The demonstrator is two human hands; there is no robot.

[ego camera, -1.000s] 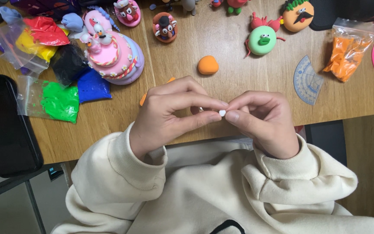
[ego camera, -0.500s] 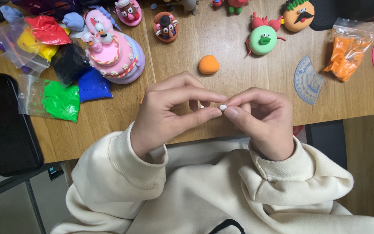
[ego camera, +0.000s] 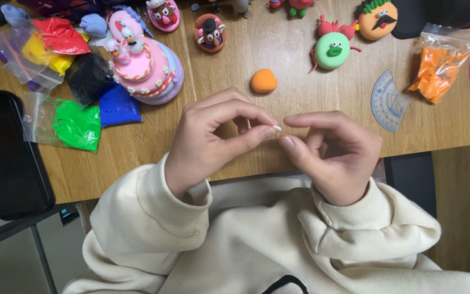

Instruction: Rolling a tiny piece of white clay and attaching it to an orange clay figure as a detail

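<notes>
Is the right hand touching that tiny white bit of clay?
Apart. The head view shows wood between the right hand and the white bit, pinched by the left hand.

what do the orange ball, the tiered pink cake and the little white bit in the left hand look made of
Orange ball: soft modelling clay by the look, matte and smooth, slightly lopsided.
Tiered pink cake: seemingly the same clay, matte, with twisted rope trim and small figures on top.
White bit, pinched in the left hand: probably clay too, but too small to be sure.
</notes>
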